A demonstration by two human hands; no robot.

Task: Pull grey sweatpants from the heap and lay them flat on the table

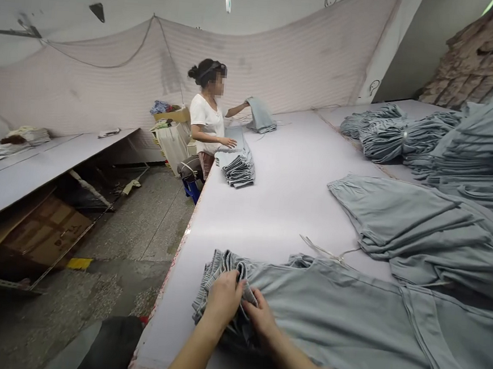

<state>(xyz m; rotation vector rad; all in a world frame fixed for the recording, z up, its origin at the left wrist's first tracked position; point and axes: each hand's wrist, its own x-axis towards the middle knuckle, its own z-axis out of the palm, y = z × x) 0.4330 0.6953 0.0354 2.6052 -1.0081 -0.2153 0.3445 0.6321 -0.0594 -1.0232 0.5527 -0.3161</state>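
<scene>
Grey-blue trousers [339, 311] lie in a stack along the near side of the table, their gathered elastic waistbands [205, 278] bunched at the left end. My left hand [224, 297] is closed on a folded waistband edge at that end. Just to its right, my right hand [261, 316] pinches the same cloth, thumb on top and the other fingers partly hidden under the fabric. Loose pale strings [324, 251] rest on the table behind the stack.
Another trouser pile [414, 220] lies behind mine, with tied bundles [404, 134] farther back at right. Across the white table [287, 205], a co-worker [209, 119] handles grey-blue garments [237, 167]. To the left are a second table [52, 163] and a cardboard box [50, 231].
</scene>
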